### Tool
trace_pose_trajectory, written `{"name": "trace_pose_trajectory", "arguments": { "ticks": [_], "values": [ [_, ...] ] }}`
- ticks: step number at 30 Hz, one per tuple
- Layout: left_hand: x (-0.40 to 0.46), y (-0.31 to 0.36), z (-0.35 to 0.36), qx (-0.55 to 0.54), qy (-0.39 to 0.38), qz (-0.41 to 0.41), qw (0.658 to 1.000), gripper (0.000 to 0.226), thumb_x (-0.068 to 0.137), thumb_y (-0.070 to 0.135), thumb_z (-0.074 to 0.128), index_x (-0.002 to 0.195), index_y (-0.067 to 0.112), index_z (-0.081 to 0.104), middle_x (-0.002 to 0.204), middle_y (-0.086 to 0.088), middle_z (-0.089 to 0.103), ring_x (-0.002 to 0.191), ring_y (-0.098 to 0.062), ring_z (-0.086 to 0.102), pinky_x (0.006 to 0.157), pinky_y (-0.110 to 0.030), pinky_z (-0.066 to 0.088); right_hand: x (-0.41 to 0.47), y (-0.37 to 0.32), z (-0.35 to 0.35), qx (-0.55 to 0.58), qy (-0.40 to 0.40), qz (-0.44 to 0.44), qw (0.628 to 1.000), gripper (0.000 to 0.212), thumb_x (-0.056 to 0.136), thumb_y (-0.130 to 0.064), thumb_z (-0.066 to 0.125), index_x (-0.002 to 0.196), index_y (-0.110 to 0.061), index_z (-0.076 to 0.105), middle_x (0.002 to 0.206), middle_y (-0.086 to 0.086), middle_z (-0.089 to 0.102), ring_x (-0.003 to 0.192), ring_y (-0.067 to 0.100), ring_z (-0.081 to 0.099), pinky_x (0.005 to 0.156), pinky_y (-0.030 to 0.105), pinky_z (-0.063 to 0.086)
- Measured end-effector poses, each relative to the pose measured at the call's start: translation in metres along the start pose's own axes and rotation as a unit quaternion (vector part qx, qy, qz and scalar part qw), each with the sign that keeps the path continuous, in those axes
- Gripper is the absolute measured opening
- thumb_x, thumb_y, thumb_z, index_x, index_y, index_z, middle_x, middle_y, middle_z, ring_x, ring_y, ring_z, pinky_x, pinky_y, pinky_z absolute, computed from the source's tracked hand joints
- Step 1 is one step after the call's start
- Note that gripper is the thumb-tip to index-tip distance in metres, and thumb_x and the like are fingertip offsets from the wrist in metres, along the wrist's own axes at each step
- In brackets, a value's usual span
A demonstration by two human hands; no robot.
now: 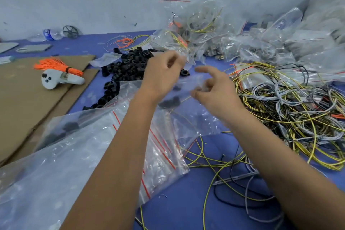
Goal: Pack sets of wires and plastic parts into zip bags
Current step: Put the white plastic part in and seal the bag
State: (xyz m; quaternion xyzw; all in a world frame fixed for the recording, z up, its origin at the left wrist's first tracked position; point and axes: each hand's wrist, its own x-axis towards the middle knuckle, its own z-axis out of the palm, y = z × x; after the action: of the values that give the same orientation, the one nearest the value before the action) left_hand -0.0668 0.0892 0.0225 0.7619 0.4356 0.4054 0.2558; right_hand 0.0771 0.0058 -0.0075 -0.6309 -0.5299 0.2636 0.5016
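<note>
Apparently the step in hand is closing a filled zip bag [186, 87], held above the bench [186, 201] at centre. Motion blur hides the details. The left hand [164, 74] curls its fingers around the bag's top edge; the right hand [214, 89] pinches the clear plastic, forefinger stretched out. Dark plastic parts [169, 101] show inside. Next, I judge, the seal needs pressing along its length. Loose black rings [127, 65] lie at eleven o'clock, tangled wires [289, 108] at three, packed bags [233, 39] at one, empty bags [93, 155] at seven; a white controller [59, 79] rests at nine. Stray wires could snag.
</note>
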Motion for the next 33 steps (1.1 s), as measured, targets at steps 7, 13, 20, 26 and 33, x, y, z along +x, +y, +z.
{"name": "trace_pose_trajectory", "arguments": {
  "ticks": [7, 13, 20, 26, 33],
  "values": [
    [0.000, 0.000, 0.028, 0.049, -0.142, 0.022, 0.988, 0.016, 0.094, 0.028, 0.071, 0.110, 0.024, 0.069, 0.085, 0.003, 0.071, 0.081, -0.012, 0.066, 0.085, -0.035, 0.055, 0.006, 0.012, -0.049, 0.142, 0.034, 0.117, 0.982, 0.041, 0.084, -0.003, 0.081, 0.119, -0.006, 0.061, 0.081, 0.010, 0.074, 0.060, 0.015, 0.069, 0.054, 0.025, 0.054],
    [-0.016, 0.030, 0.079, -0.076, 0.033, 0.079, 0.993, 0.018, 0.091, 0.027, 0.070, 0.078, 0.018, 0.062, 0.057, 0.016, 0.054, 0.054, -0.003, 0.049, 0.057, -0.019, 0.040, -0.009, 0.032, -0.081, 0.108, 0.097, 0.062, 0.987, 0.042, 0.083, -0.005, 0.083, 0.118, -0.013, 0.060, 0.073, 0.000, 0.078, 0.060, 0.009, 0.073, 0.054, 0.019, 0.052],
    [-0.045, 0.017, 0.118, -0.113, -0.030, 0.091, 0.989, 0.036, 0.096, 0.041, 0.065, 0.073, 0.014, 0.056, 0.057, 0.007, 0.048, 0.055, -0.008, 0.043, 0.055, -0.026, 0.034, -0.010, 0.047, -0.088, 0.050, 0.191, 0.006, 0.980, 0.023, 0.072, -0.019, 0.093, 0.073, -0.015, 0.070, 0.062, 0.001, 0.073, 0.055, 0.014, 0.072, 0.054, 0.028, 0.052],
    [-0.047, 0.004, 0.118, -0.096, -0.072, 0.050, 0.991, 0.044, 0.091, 0.061, 0.053, 0.073, 0.021, 0.058, 0.066, -0.001, 0.060, 0.063, -0.014, 0.054, 0.062, -0.032, 0.043, -0.010, 0.049, -0.098, 0.089, 0.010, -0.023, 0.996, 0.017, 0.093, -0.010, 0.073, 0.078, -0.013, 0.079, 0.068, 0.013, 0.073, 0.061, 0.011, 0.061, 0.058, 0.023, 0.048],
    [-0.050, 0.008, 0.115, -0.136, -0.027, 0.024, 0.990, 0.052, 0.087, 0.063, 0.061, 0.075, 0.012, 0.057, 0.058, 0.009, 0.050, 0.055, -0.006, 0.044, 0.055, -0.019, 0.037, -0.013, 0.050, -0.096, 0.048, -0.004, -0.007, 0.999, 0.012, 0.089, -0.008, 0.077, 0.078, -0.010, 0.078, 0.060, 0.001, 0.070, 0.051, 0.005, 0.055, 0.052, 0.016, 0.041]
  ]
}}
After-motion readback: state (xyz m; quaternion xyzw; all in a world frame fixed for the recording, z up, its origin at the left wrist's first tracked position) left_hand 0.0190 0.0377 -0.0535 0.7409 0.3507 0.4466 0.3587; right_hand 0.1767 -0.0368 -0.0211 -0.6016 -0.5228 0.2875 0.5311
